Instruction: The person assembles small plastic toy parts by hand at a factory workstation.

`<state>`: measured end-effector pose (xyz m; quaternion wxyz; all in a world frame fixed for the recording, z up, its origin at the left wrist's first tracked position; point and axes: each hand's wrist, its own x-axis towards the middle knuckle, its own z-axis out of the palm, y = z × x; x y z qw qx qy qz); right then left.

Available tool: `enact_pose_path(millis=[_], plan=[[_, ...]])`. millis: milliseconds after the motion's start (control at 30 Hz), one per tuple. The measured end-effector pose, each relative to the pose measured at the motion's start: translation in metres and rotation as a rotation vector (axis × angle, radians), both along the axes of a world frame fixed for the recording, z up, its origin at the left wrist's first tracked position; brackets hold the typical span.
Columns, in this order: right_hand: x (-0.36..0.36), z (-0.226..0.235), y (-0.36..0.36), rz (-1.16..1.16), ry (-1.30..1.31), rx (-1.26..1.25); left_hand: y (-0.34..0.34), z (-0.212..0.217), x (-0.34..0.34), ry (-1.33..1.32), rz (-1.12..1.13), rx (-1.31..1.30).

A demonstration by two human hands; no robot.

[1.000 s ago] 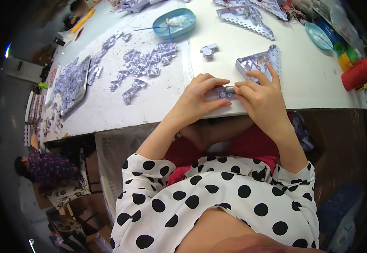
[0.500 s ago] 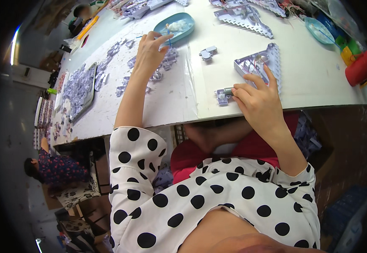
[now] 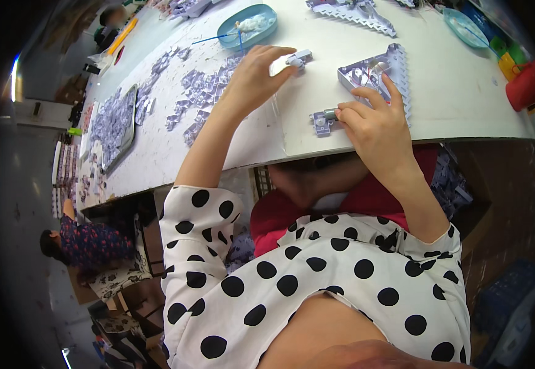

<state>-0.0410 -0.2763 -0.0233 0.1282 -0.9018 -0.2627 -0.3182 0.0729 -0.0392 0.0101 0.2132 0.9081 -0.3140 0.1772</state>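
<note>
My left hand [image 3: 256, 81] reaches over the table with thumb and forefinger apart. Their tips are beside a small lavender plastic part [image 3: 301, 58], and I cannot tell whether they touch it. My right hand [image 3: 375, 129] pinches a small silvery cylinder, which looks like a motor [image 3: 330, 114]. The cylinder lies against another lavender plastic part [image 3: 321, 125] near the front edge of the table. Just beyond the right hand is a larger lavender housing [image 3: 356, 75] with a toothed edge and thin wires inside. Some of the housing is hidden by my fingers.
A blue dish [image 3: 261, 15] with white paste and blue sticks stands beyond my left hand. Loose lavender parts [image 3: 203, 86] and a filled tray [image 3: 131, 126] lie leftward. A second blue dish [image 3: 464, 27] and a red container [image 3: 526, 87] stand right. Another person [image 3: 95, 243] sits at far left.
My left hand has moved from the blue dish and its sticks rightward and nearer, to the small lavender part. My right hand keeps its hold on the cylinder. The whole view has shifted slightly.
</note>
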Motion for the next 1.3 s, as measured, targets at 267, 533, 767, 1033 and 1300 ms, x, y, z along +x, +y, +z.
enact_pose_path(millis=[267,533,767,1033,1300], plan=[[-0.001,-0.003,0.002,0.024,-0.036,0.079,-0.012,-0.007,-0.002,0.256,0.009,-0.042],[0.003,-0.01,-0.005,0.061,-0.042,0.182,-0.026,-0.03,-0.102,0.574,-0.106,-0.742],[0.004,-0.013,-0.005,-0.012,0.045,0.271,-0.027,-0.036,-0.113,0.672,-0.065,-0.922],[0.001,0.0,-0.012,0.043,0.053,0.275,-0.02,-0.037,-0.113,0.673,-0.093,-0.828],[0.002,0.001,-0.015,0.051,0.122,0.213,-0.024,-0.042,-0.111,0.569,-0.086,-0.723]])
